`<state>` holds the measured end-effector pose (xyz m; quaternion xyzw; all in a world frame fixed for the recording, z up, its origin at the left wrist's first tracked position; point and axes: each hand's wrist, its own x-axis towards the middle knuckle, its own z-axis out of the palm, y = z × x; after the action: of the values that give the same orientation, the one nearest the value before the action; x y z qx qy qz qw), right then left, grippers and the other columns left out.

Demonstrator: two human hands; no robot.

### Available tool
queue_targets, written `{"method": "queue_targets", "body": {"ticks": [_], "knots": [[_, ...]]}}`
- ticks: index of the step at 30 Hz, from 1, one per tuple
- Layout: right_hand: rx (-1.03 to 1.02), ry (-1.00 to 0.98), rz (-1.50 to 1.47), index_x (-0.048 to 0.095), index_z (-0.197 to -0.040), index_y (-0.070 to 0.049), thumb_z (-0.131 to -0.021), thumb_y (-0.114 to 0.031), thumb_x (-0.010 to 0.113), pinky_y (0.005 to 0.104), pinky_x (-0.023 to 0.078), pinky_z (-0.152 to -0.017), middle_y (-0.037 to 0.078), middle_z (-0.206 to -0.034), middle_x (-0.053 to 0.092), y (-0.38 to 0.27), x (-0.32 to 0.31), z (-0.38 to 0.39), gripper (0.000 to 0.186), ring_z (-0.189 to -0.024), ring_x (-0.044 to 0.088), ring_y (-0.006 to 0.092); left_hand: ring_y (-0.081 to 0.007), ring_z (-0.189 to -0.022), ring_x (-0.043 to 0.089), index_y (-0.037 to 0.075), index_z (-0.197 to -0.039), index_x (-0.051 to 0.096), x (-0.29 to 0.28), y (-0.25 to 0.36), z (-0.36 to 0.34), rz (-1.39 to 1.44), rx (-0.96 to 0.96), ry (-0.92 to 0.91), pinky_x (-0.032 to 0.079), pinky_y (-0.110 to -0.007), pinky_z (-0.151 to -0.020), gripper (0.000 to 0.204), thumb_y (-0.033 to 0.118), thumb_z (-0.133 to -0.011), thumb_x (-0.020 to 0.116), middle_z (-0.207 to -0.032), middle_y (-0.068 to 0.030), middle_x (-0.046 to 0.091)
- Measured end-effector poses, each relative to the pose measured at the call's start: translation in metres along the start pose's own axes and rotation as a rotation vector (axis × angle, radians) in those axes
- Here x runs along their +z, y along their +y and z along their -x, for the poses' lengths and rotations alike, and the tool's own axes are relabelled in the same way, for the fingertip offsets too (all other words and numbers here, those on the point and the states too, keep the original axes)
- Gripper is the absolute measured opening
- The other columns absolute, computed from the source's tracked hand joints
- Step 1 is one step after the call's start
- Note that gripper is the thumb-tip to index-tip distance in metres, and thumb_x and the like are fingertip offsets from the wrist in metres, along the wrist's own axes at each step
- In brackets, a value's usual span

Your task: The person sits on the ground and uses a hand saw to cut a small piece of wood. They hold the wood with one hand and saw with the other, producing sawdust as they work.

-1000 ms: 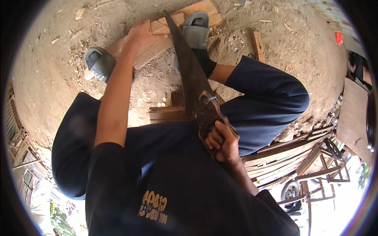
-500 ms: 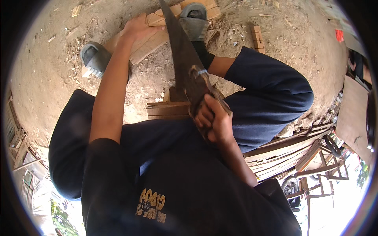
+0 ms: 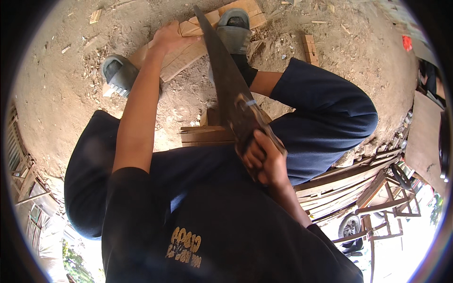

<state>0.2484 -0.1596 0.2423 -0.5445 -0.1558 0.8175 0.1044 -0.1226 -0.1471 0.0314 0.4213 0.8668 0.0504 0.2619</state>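
My right hand [image 3: 265, 159] is closed round the wooden handle of a handsaw [image 3: 221, 61]. The dark, tapering blade points away from me, its tip beside a light-coloured wooden block [image 3: 191, 28]. Whether the teeth touch wood cannot be made out. My left hand [image 3: 169, 38] grips the left end of that block, its fingers partly hidden. Beneath lies a wooden plank [image 3: 257, 19], with my right foot's grey slipper [image 3: 234, 33] pressing on the wood and the left slipper [image 3: 119, 75] at its other end. Another wood piece [image 3: 184, 60] lies on the near side of the plank.
A notched wooden block [image 3: 309, 48] lies on the dirt floor at the right. Between my legs is a low wooden piece [image 3: 205, 136]. Stacked slats [image 3: 330, 188], a wooden frame [image 3: 389, 203] and a wheel [image 3: 349, 226] stand at the lower right. Wood chips are scattered about.
My right hand has drawn the saw back toward my body and slightly right. The left hand keeps its hold on the block. The whole view has shifted a little.
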Motion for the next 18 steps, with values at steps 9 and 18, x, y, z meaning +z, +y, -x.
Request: {"method": "queue_targets", "body": {"ticks": [9, 18], "knots": [[-0.007, -0.006, 0.013, 0.048, -0.076, -0.012, -0.096, -0.017, 0.057, 0.0269, 0.032, -0.039, -0.005, -0.054, 0.033, -0.008, 0.008, -0.023, 0.022, -0.040, 0.032, 0.0068, -0.0367, -0.122, 0.056, -0.003, -0.122, 0.056, 0.001, 0.017, -0.002, -0.022, 0.003, -0.027, 0.045, -0.043, -0.103, 0.100, 0.075, -0.062, 0.072, -0.127, -0.0257, 0.058], [-0.020, -0.049, -0.042, 0.047, -0.078, -0.011, -0.097, -0.017, 0.054, 0.0279, 0.031, -0.038, -0.005, -0.051, 0.030, -0.001, -0.007, -0.032, 0.021, -0.038, 0.030, 0.0079, -0.0378, -0.119, 0.058, -0.003, -0.124, 0.055, 0.006, 0.000, -0.021, 0.068, -0.020, -0.060, 0.046, -0.044, -0.102, 0.102, 0.077, -0.062, 0.071, -0.125, -0.0265, 0.060]]}}
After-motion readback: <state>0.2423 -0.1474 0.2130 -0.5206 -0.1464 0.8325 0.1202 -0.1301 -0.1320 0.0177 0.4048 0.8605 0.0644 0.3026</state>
